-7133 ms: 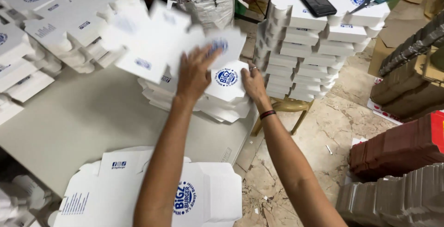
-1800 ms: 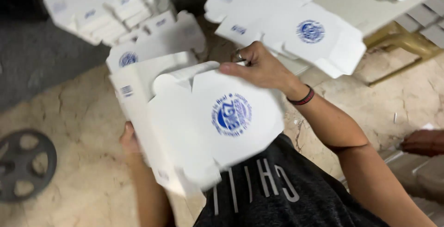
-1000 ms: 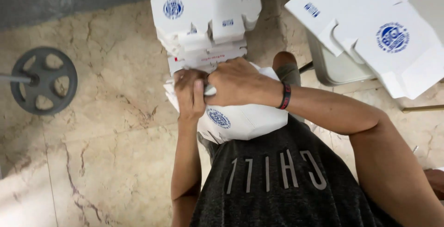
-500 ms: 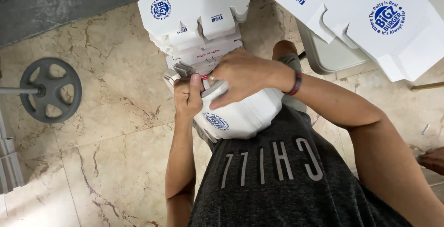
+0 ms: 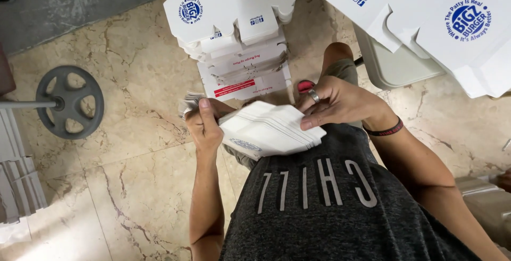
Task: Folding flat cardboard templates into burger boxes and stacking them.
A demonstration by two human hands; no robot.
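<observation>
Two hands: both gripping one bundle.
Floor: beige marble tiles (image 5: 133, 186).
Floor pile: tall stack of flat white printed cardboard box blanks (image 5: 237, 32), just beyond the bundle.
Bundle: sheaf of flat white cardboard blanks (image 5: 269, 128), held at the waist over the grey shirt.
Right hand (image 5: 338, 101): fingers curled on the bundle's right edge.
Left hand (image 5: 205, 125): closed around its left end, thumb on top.

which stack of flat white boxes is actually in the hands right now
The tilted stack of flat boxes at the waist, gripped by the left hand and right hand. The floor pile and the table pile lie untouched.
</observation>
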